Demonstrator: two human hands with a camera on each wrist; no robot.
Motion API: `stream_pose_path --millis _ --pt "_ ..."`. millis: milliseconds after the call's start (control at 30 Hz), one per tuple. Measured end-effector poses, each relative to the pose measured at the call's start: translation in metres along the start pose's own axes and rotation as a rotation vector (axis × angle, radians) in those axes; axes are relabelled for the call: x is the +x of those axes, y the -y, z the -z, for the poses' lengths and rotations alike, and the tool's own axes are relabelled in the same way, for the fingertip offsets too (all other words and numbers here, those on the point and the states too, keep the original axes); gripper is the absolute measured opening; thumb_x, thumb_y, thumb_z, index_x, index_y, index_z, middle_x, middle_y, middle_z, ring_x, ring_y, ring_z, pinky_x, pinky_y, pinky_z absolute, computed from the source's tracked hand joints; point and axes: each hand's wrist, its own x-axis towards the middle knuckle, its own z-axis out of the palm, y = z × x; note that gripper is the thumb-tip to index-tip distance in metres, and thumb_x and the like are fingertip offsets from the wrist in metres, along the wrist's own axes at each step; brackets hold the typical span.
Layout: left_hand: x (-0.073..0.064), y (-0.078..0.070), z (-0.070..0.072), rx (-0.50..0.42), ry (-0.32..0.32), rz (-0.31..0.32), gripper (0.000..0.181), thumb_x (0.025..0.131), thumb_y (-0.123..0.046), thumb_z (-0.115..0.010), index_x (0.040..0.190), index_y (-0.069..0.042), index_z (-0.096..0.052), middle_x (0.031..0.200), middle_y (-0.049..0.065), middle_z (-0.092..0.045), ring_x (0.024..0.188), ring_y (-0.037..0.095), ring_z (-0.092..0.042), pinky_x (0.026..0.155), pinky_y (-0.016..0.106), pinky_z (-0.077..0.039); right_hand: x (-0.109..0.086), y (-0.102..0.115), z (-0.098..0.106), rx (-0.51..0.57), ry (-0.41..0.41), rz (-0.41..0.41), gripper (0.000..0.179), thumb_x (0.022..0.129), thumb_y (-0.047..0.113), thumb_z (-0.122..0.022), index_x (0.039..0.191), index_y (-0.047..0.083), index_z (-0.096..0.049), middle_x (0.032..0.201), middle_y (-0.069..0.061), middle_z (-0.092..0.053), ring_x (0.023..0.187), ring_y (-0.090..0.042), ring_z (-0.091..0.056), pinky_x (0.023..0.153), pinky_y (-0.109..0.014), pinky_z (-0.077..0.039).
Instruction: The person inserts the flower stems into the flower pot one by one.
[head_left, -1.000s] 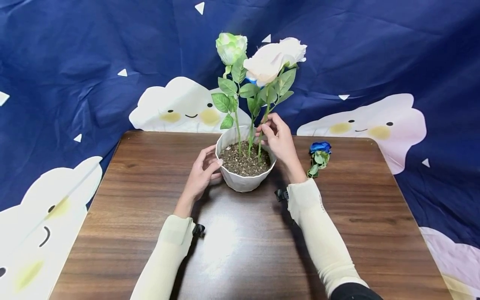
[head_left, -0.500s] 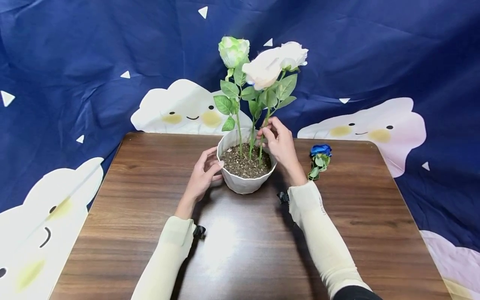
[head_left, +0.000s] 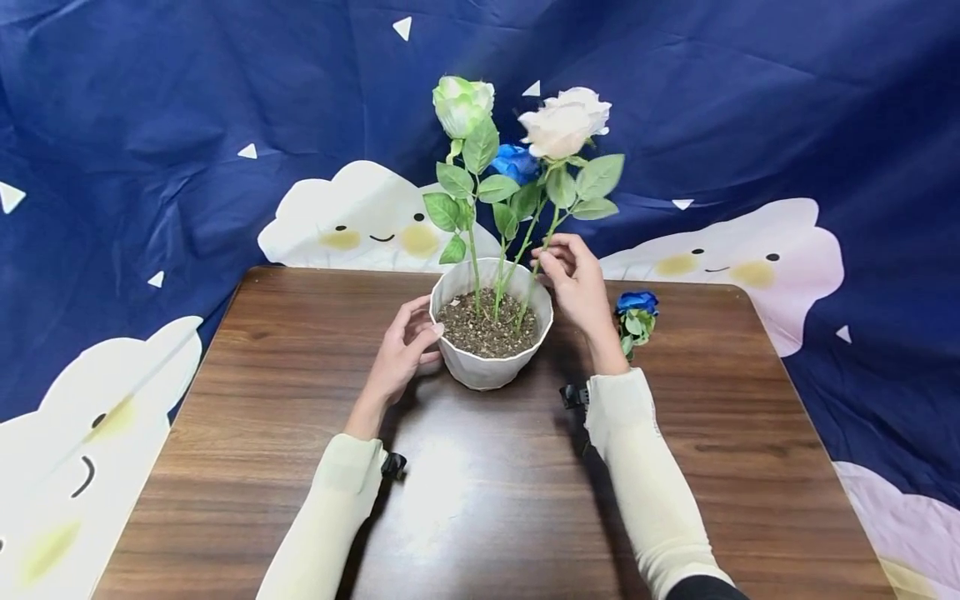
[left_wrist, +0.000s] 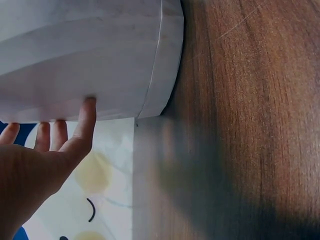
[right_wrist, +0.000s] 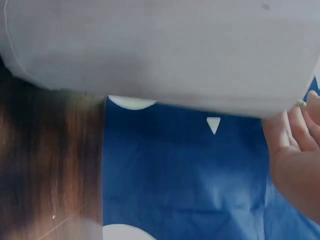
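Observation:
A white faceted flowerpot [head_left: 483, 372] stands on the table, filled with soil [head_left: 483, 333]. Artificial roses rise from it: a green-white rose [head_left: 463, 107] at left, a blue rose [head_left: 515, 164] behind, and white roses [head_left: 558, 129] whose blooms overlap at right. My right hand [head_left: 577, 287] pinches a white rose's stem [head_left: 550, 229] above the pot's right rim. At the left side, the fingertips of my left hand [head_left: 401, 350] rest on the pot wall, thumb near the rim. In the left wrist view, the fingers [left_wrist: 86, 120] lie extended against the pot.
Another blue rose [head_left: 637, 304] with leaves lies on the wooden table [head_left: 712, 433], right of my right forearm. A dark blue cloth [head_left: 187, 100] with smiling clouds hangs behind the table. Black camera mounts [head_left: 393, 467] are strapped at both wrists.
My right hand has moved right with the stem, so the front white bloom shifted right and the blue rose behind came into view. My left hand stays at the pot.

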Motion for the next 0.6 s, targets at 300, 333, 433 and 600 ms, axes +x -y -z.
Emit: stream_pose_path --millis 300,333,433,600 --pt "-0.001 0.001 0.001 -0.007 -0.014 0.0 0.054 0.098 -0.007 -0.062 0.149 -0.011 -0.045 0.136 0.022 -0.05 0.117 0.031 -0.055 0.088 0.06 -0.056 -0.008 -0.012 0.035 0.019 -0.101 -0.044 0.034 0.103 0.006 -0.057 0.127 -0.017 -0.048 0.103 -0.001 -0.067 0.096 -0.02 -0.068 0.084 -0.035 -0.061" --pt "-0.001 0.001 0.001 -0.007 -0.013 -0.002 0.054 0.098 -0.007 -0.062 0.149 -0.011 -0.044 0.136 0.022 -0.05 0.117 0.031 -0.055 0.088 0.06 -0.056 -0.01 -0.013 0.04 0.015 -0.116 -0.047 0.033 0.103 0.007 -0.057 0.126 -0.016 -0.049 0.102 0.0 -0.068 0.095 -0.019 -0.069 0.083 -0.033 -0.061" --pt "0.0 0.0 0.0 -0.006 -0.006 -0.004 0.054 0.098 -0.008 -0.062 0.149 -0.01 -0.044 0.137 0.023 -0.05 0.118 0.032 -0.055 0.088 0.059 -0.057 -0.018 -0.019 0.054 0.051 -0.175 -0.052 0.031 0.102 0.004 -0.058 0.124 -0.017 -0.05 0.098 0.001 -0.07 0.089 -0.016 -0.07 0.077 -0.027 -0.062" --pt "0.0 0.0 -0.001 -0.006 -0.004 -0.003 0.054 0.098 -0.007 -0.061 0.149 -0.009 -0.043 0.137 0.023 -0.05 0.118 0.032 -0.055 0.089 0.059 -0.057 -0.032 -0.03 0.076 0.157 -0.27 -0.097 0.022 0.1 -0.001 -0.058 0.119 -0.012 -0.054 0.094 -0.001 -0.071 0.081 -0.01 -0.069 0.072 -0.025 -0.062"
